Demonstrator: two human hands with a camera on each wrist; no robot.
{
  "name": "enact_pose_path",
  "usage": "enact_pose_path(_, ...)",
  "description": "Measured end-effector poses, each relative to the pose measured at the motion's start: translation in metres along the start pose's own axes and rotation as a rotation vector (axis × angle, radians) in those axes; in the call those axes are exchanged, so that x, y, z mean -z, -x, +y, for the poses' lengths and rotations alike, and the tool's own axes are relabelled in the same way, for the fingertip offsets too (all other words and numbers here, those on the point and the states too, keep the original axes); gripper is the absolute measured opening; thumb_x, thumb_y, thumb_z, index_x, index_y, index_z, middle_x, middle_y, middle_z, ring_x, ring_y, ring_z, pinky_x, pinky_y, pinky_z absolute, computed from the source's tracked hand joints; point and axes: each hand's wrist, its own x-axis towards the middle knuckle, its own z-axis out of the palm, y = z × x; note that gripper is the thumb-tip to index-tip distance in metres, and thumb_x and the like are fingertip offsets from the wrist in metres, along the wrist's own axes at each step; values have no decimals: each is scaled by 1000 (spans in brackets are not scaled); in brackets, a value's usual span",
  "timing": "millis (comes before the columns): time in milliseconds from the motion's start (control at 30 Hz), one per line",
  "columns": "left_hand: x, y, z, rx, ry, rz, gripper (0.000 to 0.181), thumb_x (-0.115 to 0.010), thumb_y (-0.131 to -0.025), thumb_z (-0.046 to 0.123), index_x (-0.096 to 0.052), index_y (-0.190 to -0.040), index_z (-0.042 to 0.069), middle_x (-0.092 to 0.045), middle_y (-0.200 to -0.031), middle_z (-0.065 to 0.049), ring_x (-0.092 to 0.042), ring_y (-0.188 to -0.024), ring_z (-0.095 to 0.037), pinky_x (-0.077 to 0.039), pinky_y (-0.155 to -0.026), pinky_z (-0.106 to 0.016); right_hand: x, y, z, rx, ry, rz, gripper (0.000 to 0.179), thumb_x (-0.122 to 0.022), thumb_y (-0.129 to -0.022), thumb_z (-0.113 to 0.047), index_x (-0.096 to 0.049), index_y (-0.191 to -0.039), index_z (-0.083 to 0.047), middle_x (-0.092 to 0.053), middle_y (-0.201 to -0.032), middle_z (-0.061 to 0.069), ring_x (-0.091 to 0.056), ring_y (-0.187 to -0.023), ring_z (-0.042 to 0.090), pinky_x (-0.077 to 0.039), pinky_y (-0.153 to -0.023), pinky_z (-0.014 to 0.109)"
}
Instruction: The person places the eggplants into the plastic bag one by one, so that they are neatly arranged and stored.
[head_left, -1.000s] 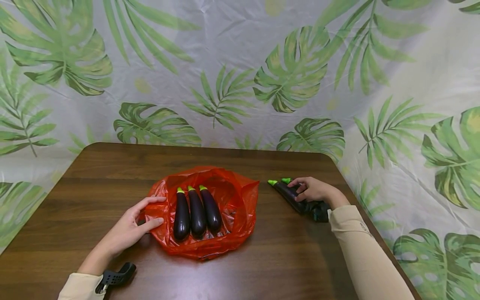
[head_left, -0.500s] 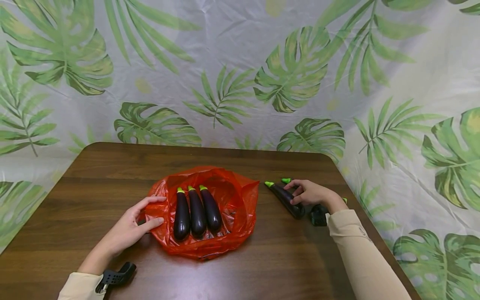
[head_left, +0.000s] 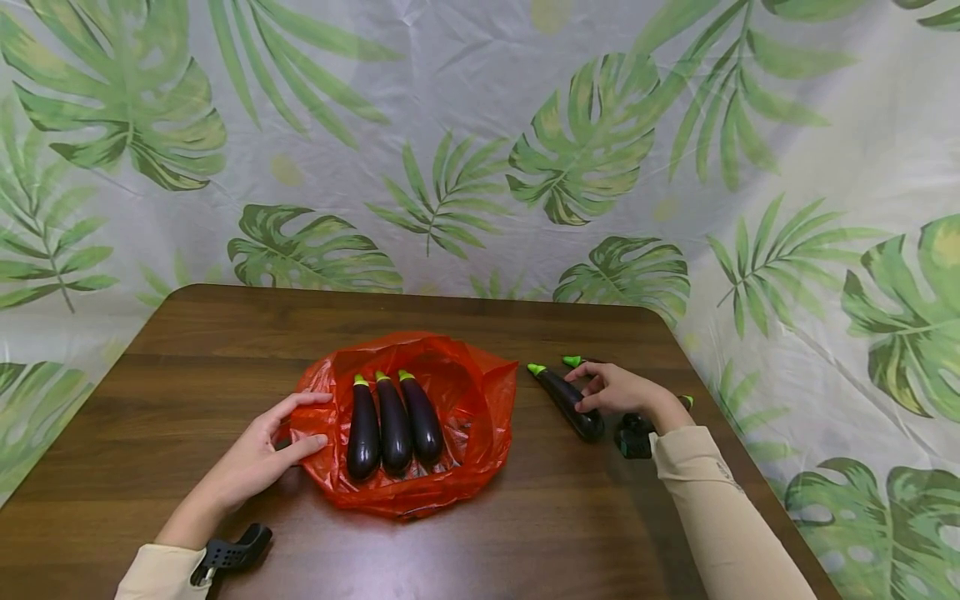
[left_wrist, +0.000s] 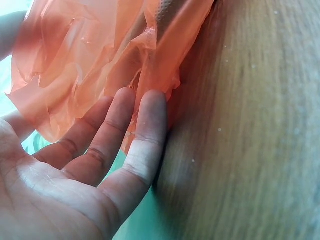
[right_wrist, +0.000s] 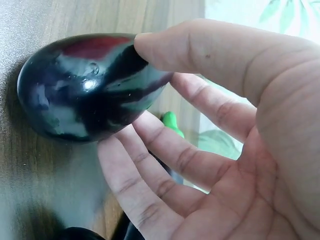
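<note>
In the head view my left hand [head_left: 258, 454] lies at the left rim of an open red plastic bag [head_left: 476, 462], index finger and thumb spread apart over its edge. The left wrist view shows its fingers [left_wrist: 150, 120] fairly straight against the crinkled plastic. Three dark purple eggplants [head_left: 395, 429] with green stem ends lie side by side inside the bag. My right hand [head_left: 622, 390] holds another eggplant [head_left: 562, 400] on the right side. In the right wrist view the thumb presses on this glossy eggplant [right_wrist: 90, 90] from one side, with the fingers along the other.
Behind the right hand lies a further eggplant, its green stem end [head_left: 572, 361] showing. Another green stem end [head_left: 686, 402] shows beside the right wrist. A black wrist device [head_left: 633, 435] sits under that wrist. The brown table [head_left: 540, 517] meets a leaf-patterned curtain [head_left: 450, 108] behind.
The right hand has shifted slightly, drawing its eggplant a little to the left and nearer, away from the one behind. The left hand and the bag stay still.
</note>
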Motion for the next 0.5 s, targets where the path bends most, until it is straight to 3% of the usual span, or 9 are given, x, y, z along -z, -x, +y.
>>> enact_pose_path(233,0,0,0,1,-7,3,51,-70,-104,14,-53,-152,10,-65,-134,-21,-68,-105,-3,-59,-87,-24,-3,1,-3,-3,-39,1,58,-75,-99,-11,-49,-148,5,-64,-105,9,-55,-84,16,-50,-72,35)
enact_pose_path(500,0,0,-1,-2,-3,6,51,-70,-104,13,-53,-152,9,-66,-132,-20,-67,-102,-5,-59,-86,-24,-7,1,-3,-17,-29,21,60,-77,-99,-17,-49,-148,4,-63,-106,11,-58,-90,17,-56,-79,38)
